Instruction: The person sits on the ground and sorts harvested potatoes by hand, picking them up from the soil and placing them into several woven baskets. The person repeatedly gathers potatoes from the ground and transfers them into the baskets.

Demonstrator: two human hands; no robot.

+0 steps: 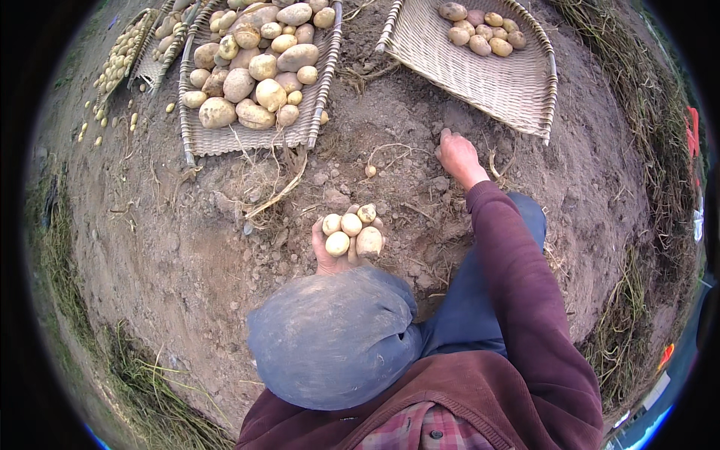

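Several small potatoes (pixel 351 225) rest together in my left hand (pixel 323 247), which is cupped palm up just beyond my bent knee. My right hand (pixel 458 156) reaches to the soil below the front edge of a woven wicker scoop basket (pixel 472 84), its fingers bent and pointing left; whether anything lies between its fingertips cannot be told. A small group of potatoes (pixel 480 46) sits at the back of that basket. Larger potatoes of mixed sizes (pixel 262 66) fill a second wicker basket (pixel 194 135) at the upper left. One tiny potato (pixel 370 171) lies on the soil between my hands.
Two more wicker baskets (pixel 147 66) with potatoes stand at the far upper left, with loose small potatoes (pixel 134 119) on the ground near them. Dry stalks (pixel 281 194) and roots lie on the lumpy soil. Heaps of pulled plants (pixel 635 101) line the right side and lower left.
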